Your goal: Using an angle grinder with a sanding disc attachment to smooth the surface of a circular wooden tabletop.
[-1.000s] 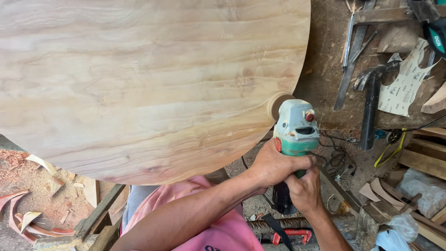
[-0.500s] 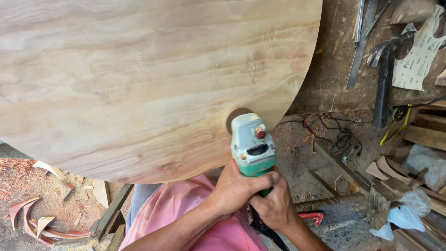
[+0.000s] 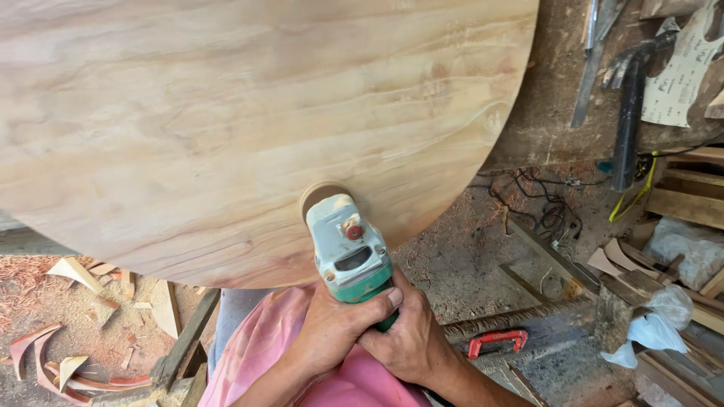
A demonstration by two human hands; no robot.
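Sander (image 3: 348,249), a green-and-grey power tool with a red button, sits at the near edge of the round wooden tabletop (image 3: 226,113), its disc (image 3: 320,194) flat against the wood. Both hands wrap its body: the left hand (image 3: 335,328) curls around from the left, the right hand (image 3: 407,343) closes on it from below, fingers overlapping. Done well, this pass likely calls for keeping the disc level, with light, even pressure, following the curved rim so no flat spot forms. Beyond, a red clamp (image 3: 496,341) lies on the dusty floor (image 3: 467,264), with wood offcuts (image 3: 75,275) to the left and a tangled cord (image 3: 543,207) near stacked timber.
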